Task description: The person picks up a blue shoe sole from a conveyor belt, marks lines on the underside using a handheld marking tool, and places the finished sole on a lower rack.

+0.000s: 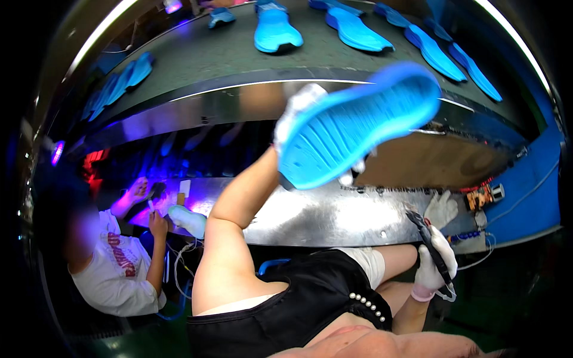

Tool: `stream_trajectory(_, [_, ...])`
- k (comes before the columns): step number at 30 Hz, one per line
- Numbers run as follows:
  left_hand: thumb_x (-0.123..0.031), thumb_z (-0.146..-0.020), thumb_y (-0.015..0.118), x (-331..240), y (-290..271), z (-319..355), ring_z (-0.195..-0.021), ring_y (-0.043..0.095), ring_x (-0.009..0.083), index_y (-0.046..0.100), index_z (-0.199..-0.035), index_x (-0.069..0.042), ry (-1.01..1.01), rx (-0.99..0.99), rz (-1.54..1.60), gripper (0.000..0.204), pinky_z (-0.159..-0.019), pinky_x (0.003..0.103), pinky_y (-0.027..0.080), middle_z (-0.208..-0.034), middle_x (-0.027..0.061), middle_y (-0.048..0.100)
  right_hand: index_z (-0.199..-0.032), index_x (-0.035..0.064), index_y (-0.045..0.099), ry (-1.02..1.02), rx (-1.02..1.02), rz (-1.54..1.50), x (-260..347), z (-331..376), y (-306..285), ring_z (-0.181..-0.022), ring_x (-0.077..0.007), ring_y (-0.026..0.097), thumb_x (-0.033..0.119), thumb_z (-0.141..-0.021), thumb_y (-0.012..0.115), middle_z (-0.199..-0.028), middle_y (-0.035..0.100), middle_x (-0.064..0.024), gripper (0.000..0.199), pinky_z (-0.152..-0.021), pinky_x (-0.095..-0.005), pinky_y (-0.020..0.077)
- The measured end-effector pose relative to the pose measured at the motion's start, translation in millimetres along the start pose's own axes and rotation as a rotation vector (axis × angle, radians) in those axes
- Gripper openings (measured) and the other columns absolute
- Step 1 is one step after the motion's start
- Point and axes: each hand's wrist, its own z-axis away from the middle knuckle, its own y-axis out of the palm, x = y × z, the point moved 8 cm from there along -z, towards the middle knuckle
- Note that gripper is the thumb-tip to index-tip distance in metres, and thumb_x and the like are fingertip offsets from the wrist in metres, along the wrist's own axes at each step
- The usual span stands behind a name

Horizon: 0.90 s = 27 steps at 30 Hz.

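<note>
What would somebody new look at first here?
Probably the big blue sole, held up near the middle in the white-gloved left hand. Next, more blue soles on the dark surface along the top, then the black tool in the right hand at lower right.

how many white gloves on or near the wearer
3: on the left hand, on the right hand, plus a loose glove on the metal bench; more may be hidden.
</note>
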Motion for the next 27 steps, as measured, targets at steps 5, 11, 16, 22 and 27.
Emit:
stream_trajectory(5, [-0.06,-0.085,0.044,-114.5,34.6,72.3,-0.127,0.036,0.0352,0.017,-0.142,-0.001,0.267,0.065,0.345,0.086,-0.092,0.048,0.045,-0.144,0.0229,0.025,-0.092,-0.0033,0.061,0.013,0.035,-0.054,-17.1,-1.2,20.2,-0.091,-0.0329,0.065,0.006,-0.073,0.075,-0.097,0.065,-0.025,0.026,-0.084,-0.039,0.0503])
stream_trajectory(11, [-0.054,-0.091,0.038,-144.0,-9.3,167.3,-0.097,0.056,0.0296,0.046,-0.122,0.001,0.739,-0.818,-0.271,0.063,-0.065,0.035,0.052,-0.117,0.0187,0.054,-0.096,-0.0058,0.06,0.113,0.057,-0.079,-44.3,-6.9,39.5,-0.091,-0.0276,0.064,-0.01,-0.071,0.061,-0.099,0.065,-0.0211,0.025,-0.084,-0.0358,0.0501])
stream_trajectory(16, [-0.027,-0.092,0.049,-240.7,43.2,249.9,-0.085,0.063,0.0219,0.053,-0.118,0.0,1.189,-1.347,-1.393,0.037,-0.074,0.031,0.052,-0.107,0.0157,0.059,-0.098,-0.0069,0.059,0.232,0.044,-0.016,-59.6,-18.9,49.6,-0.087,-0.023,0.062,-0.013,-0.071,0.052,-0.099,0.063,-0.0181,0.028,-0.081,-0.0323,0.0508])
stream_trajectory(22, [-0.026,-0.089,0.043,-380.1,-35.2,425.5,-0.113,0.05,0.0287,0.054,-0.123,-0.013,0.139,-2.364,-1.872,0.038,-0.091,0.034,0.04,-0.121,0.0172,0.053,-0.103,-0.0079,0.055,0.212,0.096,0.05,-62.9,-25.3,72.8,-0.089,-0.0224,0.061,-0.012,-0.075,0.052,-0.102,0.061,-0.0175,0.029,-0.08,-0.0298,0.0506])
stream_trajectory(27, [-0.009,-0.072,0.061,-361.9,-46.4,376.3,-0.105,0.06,0.0224,0.065,-0.102,-0.006,-0.785,-2.304,-1.994,0.03,-0.093,0.032,0.044,-0.111,0.0123,0.062,-0.106,-0.0082,0.053,0.227,0.12,0.101,-70.0,-24.3,77.0,-0.093,-0.0246,0.06,-0.003,-0.08,0.054,-0.104,0.06,-0.018,0.026,-0.083,-0.032,0.0493])
